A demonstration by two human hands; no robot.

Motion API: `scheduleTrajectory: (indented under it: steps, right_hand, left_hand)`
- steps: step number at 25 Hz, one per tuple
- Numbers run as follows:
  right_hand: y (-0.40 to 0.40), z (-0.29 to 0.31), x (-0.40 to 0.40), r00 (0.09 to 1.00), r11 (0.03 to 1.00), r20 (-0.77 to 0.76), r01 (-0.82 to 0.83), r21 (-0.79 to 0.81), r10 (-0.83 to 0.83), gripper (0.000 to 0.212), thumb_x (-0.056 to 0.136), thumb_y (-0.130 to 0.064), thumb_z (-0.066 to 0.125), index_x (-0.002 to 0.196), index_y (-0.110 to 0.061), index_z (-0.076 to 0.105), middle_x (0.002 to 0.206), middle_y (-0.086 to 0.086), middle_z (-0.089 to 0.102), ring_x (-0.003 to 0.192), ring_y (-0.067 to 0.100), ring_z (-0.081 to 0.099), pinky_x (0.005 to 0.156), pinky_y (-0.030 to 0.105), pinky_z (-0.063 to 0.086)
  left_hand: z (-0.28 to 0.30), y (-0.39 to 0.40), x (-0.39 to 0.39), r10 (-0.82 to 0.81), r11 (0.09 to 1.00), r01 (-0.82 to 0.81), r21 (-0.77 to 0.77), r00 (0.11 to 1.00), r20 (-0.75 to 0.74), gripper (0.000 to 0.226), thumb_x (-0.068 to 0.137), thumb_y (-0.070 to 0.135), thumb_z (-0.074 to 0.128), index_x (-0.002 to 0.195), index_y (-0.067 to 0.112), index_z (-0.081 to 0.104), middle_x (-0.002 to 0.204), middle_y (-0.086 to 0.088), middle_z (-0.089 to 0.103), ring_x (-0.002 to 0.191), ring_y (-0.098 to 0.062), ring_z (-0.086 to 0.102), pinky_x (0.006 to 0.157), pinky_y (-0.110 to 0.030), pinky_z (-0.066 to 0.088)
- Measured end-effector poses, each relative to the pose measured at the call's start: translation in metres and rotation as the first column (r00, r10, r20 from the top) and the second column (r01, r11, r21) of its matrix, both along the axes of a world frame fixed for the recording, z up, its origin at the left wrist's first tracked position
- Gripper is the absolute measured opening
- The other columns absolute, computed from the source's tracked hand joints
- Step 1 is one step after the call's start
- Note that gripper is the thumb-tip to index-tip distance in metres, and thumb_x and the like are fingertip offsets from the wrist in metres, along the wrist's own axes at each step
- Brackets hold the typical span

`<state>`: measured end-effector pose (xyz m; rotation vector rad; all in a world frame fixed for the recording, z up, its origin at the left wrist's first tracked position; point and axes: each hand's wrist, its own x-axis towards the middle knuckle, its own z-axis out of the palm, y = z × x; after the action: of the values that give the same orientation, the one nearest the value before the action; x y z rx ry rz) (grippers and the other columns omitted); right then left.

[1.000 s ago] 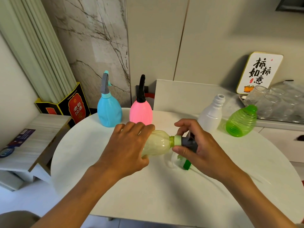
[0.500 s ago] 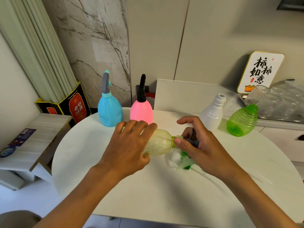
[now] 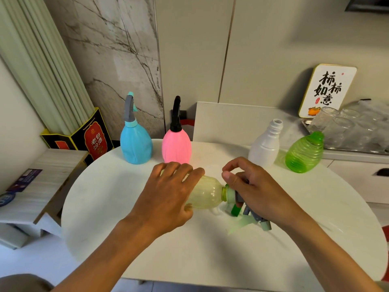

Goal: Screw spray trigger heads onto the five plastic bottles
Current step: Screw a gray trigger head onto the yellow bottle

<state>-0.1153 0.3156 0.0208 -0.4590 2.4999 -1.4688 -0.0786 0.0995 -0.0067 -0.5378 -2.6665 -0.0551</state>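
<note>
My left hand (image 3: 168,192) grips a pale yellow bottle (image 3: 207,196) held sideways over the round white table (image 3: 221,249). My right hand (image 3: 252,190) holds the grey spray trigger head (image 3: 242,202) at the bottle's neck, its collar on the neck. Another trigger head (image 3: 254,221) with green parts lies on the table under my right hand. A blue bottle (image 3: 135,142) and a pink bottle (image 3: 176,144) stand at the back with heads on. A white bottle (image 3: 264,146) stands open-necked. A green ribbed bottle (image 3: 304,153) lies tilted at the right.
A black and red box (image 3: 92,138) stands on the floor at the left beside a low wooden stand (image 3: 37,182). A counter at the right carries a tray of glasses (image 3: 349,131) and a sign (image 3: 327,90).
My right hand has turned at the bottle's neck, its fingers now over the head from above. The second trigger head on the table has come into view. The bottle stays in my left hand.
</note>
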Motion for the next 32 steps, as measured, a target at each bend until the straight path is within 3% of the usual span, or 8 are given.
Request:
scheduleTrajectory:
  steps: [5, 7, 10, 14, 20, 22, 26, 32]
  right_hand:
    - [0.021, 0.015, -0.012, 0.932, 0.903, 0.351, 0.072, -0.423, 0.091, 0.057, 0.091, -0.063, 0.043, 0.107, -0.019, 0.074, 0.105, 0.009, 0.075, 0.080, 0.018, 0.072, 0.068, 0.030, 0.056]
    - [0.028, 0.016, -0.016, 0.885, 0.747, 0.386, 0.070, -0.662, 0.259, 0.052, 0.098, -0.046, 0.040, 0.126, -0.010, 0.066, 0.129, 0.019, 0.066, 0.116, 0.033, 0.064, 0.097, 0.051, 0.047]
    - [0.020, 0.006, -0.015, 0.853, 0.480, 0.284, 0.046, -0.876, 0.437, 0.052, 0.080, -0.015, 0.050, 0.131, -0.008, 0.061, 0.138, 0.026, 0.057, 0.125, 0.038, 0.056, 0.110, 0.062, 0.028]
    - [0.003, -0.001, -0.011, 0.932, 0.575, 0.172, -0.046, -0.817, 0.320, 0.048, 0.083, -0.010, 0.068, 0.130, -0.020, 0.062, 0.130, 0.020, 0.065, 0.110, 0.032, 0.066, 0.094, 0.047, 0.047]
    - [-0.016, -0.012, -0.005, 0.969, 0.557, 0.241, 0.169, -0.813, 0.058, 0.089, 0.053, -0.016, 0.095, 0.132, -0.020, 0.054, 0.085, 0.005, 0.074, 0.082, 0.021, 0.073, 0.069, 0.030, 0.058]
    - [-0.014, -0.013, -0.004, 0.964, 0.538, 0.252, 0.168, -0.826, 0.085, 0.076, 0.061, -0.010, 0.088, 0.129, -0.020, 0.056, 0.085, 0.002, 0.075, 0.081, 0.018, 0.073, 0.069, 0.029, 0.058]
    - [-0.007, -0.001, -0.004, 0.935, 0.539, 0.212, 0.028, -0.842, 0.283, 0.052, 0.079, -0.011, 0.071, 0.129, -0.016, 0.063, 0.117, 0.016, 0.072, 0.113, 0.029, 0.066, 0.088, 0.038, 0.056]
    - [-0.013, -0.009, -0.004, 0.971, 0.618, 0.224, 0.126, -0.776, 0.083, 0.053, 0.075, -0.007, 0.076, 0.125, -0.012, 0.059, 0.095, 0.010, 0.077, 0.091, 0.021, 0.073, 0.071, 0.028, 0.057]
  left_hand:
    - [0.002, 0.003, 0.000, 0.013, 0.962, -0.078, 0.260, 0.970, 0.244, 0.075, 0.061, 0.048, 0.075, 0.126, 0.039, 0.039, 0.114, 0.016, 0.057, 0.098, -0.012, 0.053, 0.084, -0.030, 0.048]
    - [0.003, 0.005, 0.000, -0.038, 0.892, -0.126, 0.435, 0.936, 0.349, 0.076, 0.058, 0.051, 0.077, 0.121, 0.048, 0.035, 0.110, 0.024, 0.054, 0.096, -0.005, 0.053, 0.079, -0.025, 0.051]
    - [0.003, 0.010, 0.002, -0.259, 0.659, -0.250, 0.710, 0.811, 0.525, 0.075, 0.053, 0.047, 0.086, 0.115, 0.053, 0.046, 0.105, 0.028, 0.061, 0.096, 0.001, 0.061, 0.074, -0.020, 0.057]
    - [0.002, 0.017, 0.006, -0.487, 0.459, -0.360, 0.812, 0.663, 0.569, 0.069, 0.056, 0.035, 0.092, 0.113, 0.051, 0.057, 0.107, 0.017, 0.070, 0.100, -0.005, 0.067, 0.083, -0.031, 0.060]
    - [-0.001, 0.023, 0.009, -0.493, 0.443, -0.359, 0.822, 0.668, 0.558, 0.061, 0.058, 0.033, 0.091, 0.108, 0.049, 0.060, 0.105, 0.014, 0.072, 0.098, -0.008, 0.069, 0.084, -0.038, 0.060]
    - [-0.001, 0.025, 0.009, -0.497, 0.451, -0.361, 0.816, 0.657, 0.566, 0.062, 0.058, 0.033, 0.091, 0.109, 0.050, 0.059, 0.105, 0.015, 0.072, 0.098, -0.007, 0.068, 0.084, -0.037, 0.060]
    - [0.003, 0.023, 0.008, -0.541, 0.452, -0.353, 0.819, 0.622, 0.567, 0.066, 0.060, 0.032, 0.090, 0.113, 0.053, 0.057, 0.108, 0.016, 0.070, 0.102, -0.007, 0.067, 0.084, -0.035, 0.060]
    - [0.001, 0.030, 0.009, -0.479, 0.459, -0.376, 0.805, 0.659, 0.580, 0.066, 0.058, 0.035, 0.089, 0.116, 0.044, 0.058, 0.107, 0.012, 0.071, 0.102, -0.012, 0.067, 0.087, -0.043, 0.059]
